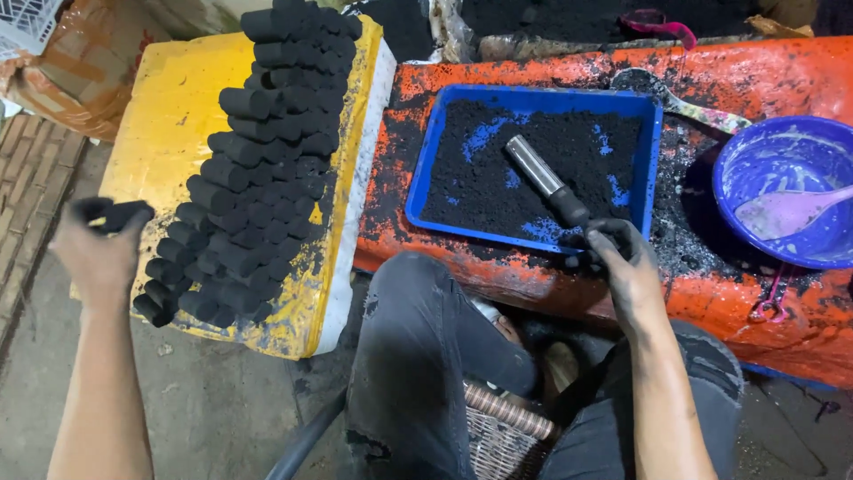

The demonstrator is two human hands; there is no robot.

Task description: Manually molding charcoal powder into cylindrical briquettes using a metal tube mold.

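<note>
My left hand [99, 249] is raised at the left and pinches a short black charcoal cylinder [115, 213], just left of the front end of a stack of black cylinders [258, 169] laid on a yellow board [169, 124]. At the near edge of a blue tray [533, 96] of black powder, my soot-covered right hand [622, 262] grips the dark handle end of a metal tube tool [544, 178]. The tool lies slanted across the powder with its shiny end pointing up-left.
An orange, soot-stained surface [782, 76] carries the tray. A blue bowl [782, 142] with whitish paste and a pink spoon [786, 212] sits at the right. A metal ladle [702, 111] lies behind it. My knees in dark trousers [418, 356] are below.
</note>
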